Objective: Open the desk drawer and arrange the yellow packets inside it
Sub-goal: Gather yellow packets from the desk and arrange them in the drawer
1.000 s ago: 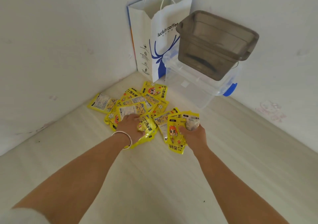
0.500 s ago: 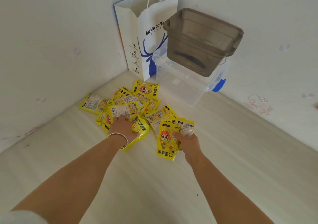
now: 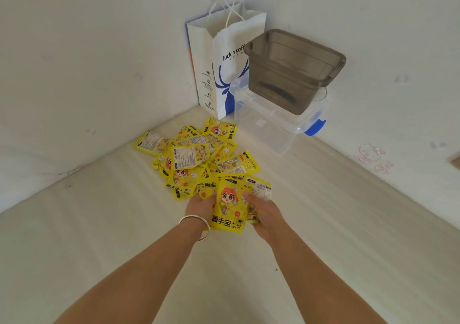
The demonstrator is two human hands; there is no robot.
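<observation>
Left hand (image 3: pixel 200 205) left pile (image 3: pixel 196 154), now grips held packets (image 3: pixel 230 206) beside right hand (image 3: pixel 263 211).

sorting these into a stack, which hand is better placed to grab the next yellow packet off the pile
Left. The left hand sits at the pile's near edge, touching only the held packets' side. The right hand grips that bunch, so it probably stays occupied.
</observation>
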